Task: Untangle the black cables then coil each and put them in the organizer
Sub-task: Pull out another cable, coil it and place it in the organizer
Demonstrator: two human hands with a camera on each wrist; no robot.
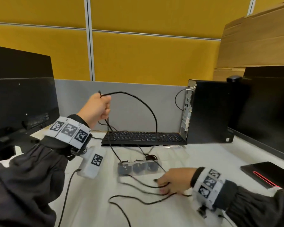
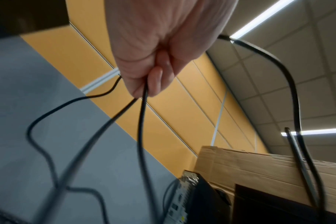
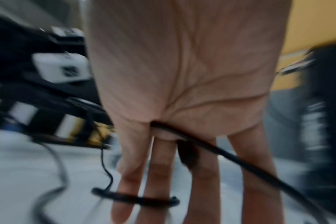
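lifting tangled black cables (image 1: pixel 138 99) in a clenched left hand (image 1: pixel 97 108); right hand (image 1: pixel 172 181), fingers extended, presses strands beside the part-filled organizer (image 1: pixel 170 150).

Black cables (image 1: pixel 147 105) trail across the white tabletop (image 1: pixel 195 163). The keyboard (image 1: pixel 143 137), computer tower (image 1: pixel 208 110) and sleeves (image 1: pixel 31 177) are black. Wrist bands (image 1: pixel 69 130) carry black-and-white square patterns. Wall panels (image 1: pixel 154 58) are mustard yellow, the divider (image 1: pixel 129 108) grey.

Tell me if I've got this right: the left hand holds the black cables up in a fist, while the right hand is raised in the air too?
Not quite. The left hand does hold the black cables up, but the head view shows the right hand down on the desk, fingers straight among the cables.
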